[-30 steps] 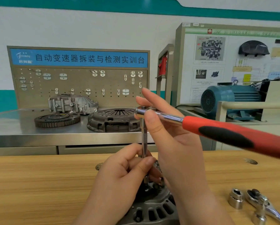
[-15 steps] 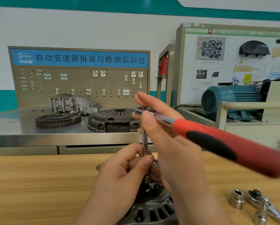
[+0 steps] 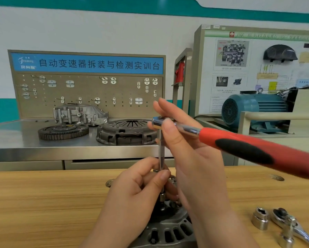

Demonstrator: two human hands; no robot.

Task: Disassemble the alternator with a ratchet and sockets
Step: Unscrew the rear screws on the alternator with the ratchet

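The wooden bench [image 3: 42, 203] stretched under both your hands. The alternator [image 3: 168, 230] sat on it just below your left hand [image 3: 132, 199], its slotted housing partly hidden by your wrists. Your right hand [image 3: 191, 158] stood above and to the right of your left, thumb and fingers pinched on the head of the ratchet [image 3: 239, 145]; its red and black handle ran out to the right past your palm. From that head the extension bar [image 3: 161, 149] dropped straight down into your left hand, whose thumb and fingers were closed round its lower part, just above the alternator. To the right of your right wrist, apart from it, lay a loose socket [image 3: 260, 219] and, beside that, a second ratchet [image 3: 291, 224].
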